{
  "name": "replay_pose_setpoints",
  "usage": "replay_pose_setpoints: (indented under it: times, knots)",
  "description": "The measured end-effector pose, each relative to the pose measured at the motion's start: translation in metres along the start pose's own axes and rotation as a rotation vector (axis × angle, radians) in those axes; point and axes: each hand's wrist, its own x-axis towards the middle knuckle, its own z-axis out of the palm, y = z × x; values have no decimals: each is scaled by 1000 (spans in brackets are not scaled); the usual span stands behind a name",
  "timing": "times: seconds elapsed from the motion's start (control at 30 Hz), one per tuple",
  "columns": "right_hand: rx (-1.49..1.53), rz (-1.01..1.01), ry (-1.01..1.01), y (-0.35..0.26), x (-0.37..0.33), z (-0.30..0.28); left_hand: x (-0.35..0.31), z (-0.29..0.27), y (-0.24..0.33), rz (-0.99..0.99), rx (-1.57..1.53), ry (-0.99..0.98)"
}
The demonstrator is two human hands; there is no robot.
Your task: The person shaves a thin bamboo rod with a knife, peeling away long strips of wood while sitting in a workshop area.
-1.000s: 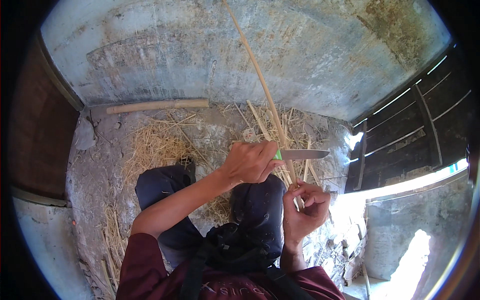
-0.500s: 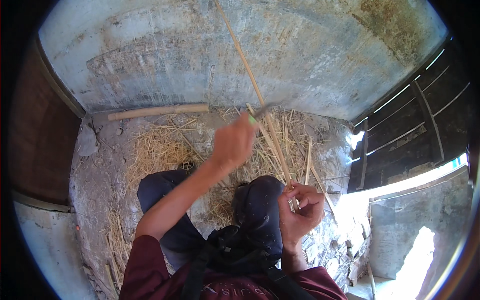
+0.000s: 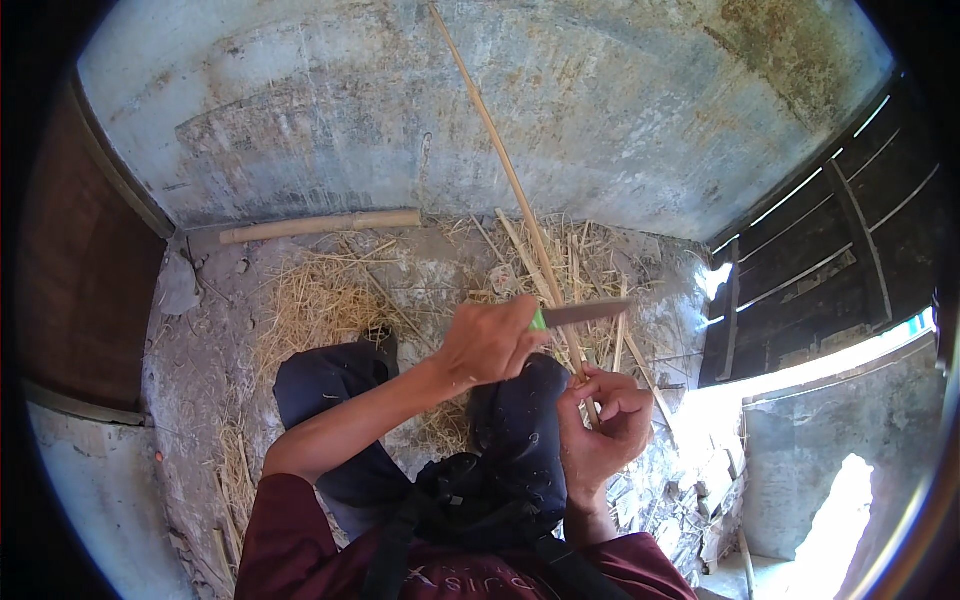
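My left hand [image 3: 490, 342] is closed round the green handle of a knife [image 3: 590, 311]. Its blade points right and lies across the long bamboo strip [image 3: 512, 176] just above my right hand; whether it touches the strip I cannot tell. Thumb and fingers of my right hand [image 3: 606, 420] pinch the strip's near end beside my right knee. From there the strip slants up and away to the left, its far end high in front of the wall.
A thick bamboo pole [image 3: 320, 226] lies along the foot of the stained wall [image 3: 330, 120]. Pale shavings [image 3: 318, 312] and split bamboo pieces litter the floor round my feet. Dark boards [image 3: 800, 260] stand at the right, a brown panel [image 3: 95, 270] at the left.
My left hand has come nearer and slightly right along the strip, bringing the knife down close to my right hand. The right hand keeps its pinch in nearly the same place.
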Motion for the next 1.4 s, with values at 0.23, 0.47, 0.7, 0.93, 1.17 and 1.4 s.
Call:
replay_pose_setpoints:
  times: [0.23, 0.47, 0.7, 0.93, 1.17, 1.4]
  knots:
    - [-2, 3, 28, 1, 4, -3, 8, 0, -5, -89, 7, 0]
    - [17, 27, 55, 0, 3, -1, 5, 0, -6, 13, 9, -17]
    - [13, 7, 57, -2, 9, -4, 7, 5, -5, 23, 31, 1]
    - [26, 6, 42, -1, 2, -2, 5, -2, 6, 70, 46, -19]
    - [20, 13, 10, -4, 5, -2, 7, 2, -1, 49, 44, 25]
    - [23, 24, 47, -4, 3, -1, 7, 4, -1, -2, 37, 24]
